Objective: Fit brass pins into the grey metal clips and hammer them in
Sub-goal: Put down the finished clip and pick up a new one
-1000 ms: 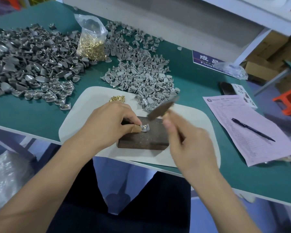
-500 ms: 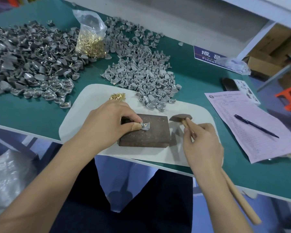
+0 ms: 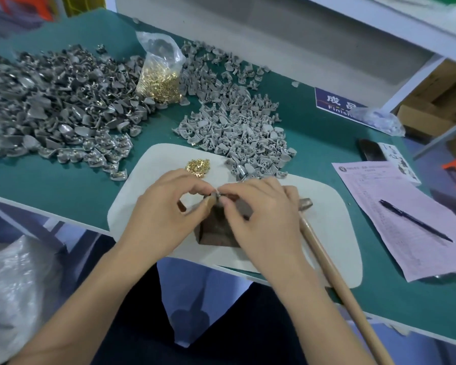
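Pinching one small grey clip [image 3: 216, 194] between them, the left hand [image 3: 166, 209] and right hand [image 3: 261, 214] meet just above the dark block [image 3: 217, 230]; the fingers [image 3: 195, 189] of each are curled in tight on it, though whether a pin already sits in this clip is too small to tell. The hammer [image 3: 324, 254] lies untouched just right of the block, its head beside the block's far corner, so this piece looks to be at the fitting stage, with the striking not yet done. A small loose heap of brass pins [image 3: 198, 165] waits just beyond the block. Further beyond it lies a pale clip pile [image 3: 237, 130]. To the block's far left spreads a larger, darker clip pile [image 3: 50, 109]. A well-filled pin bag [image 3: 159, 75] stands between the piles. Judging by that stock, plenty of work remains.
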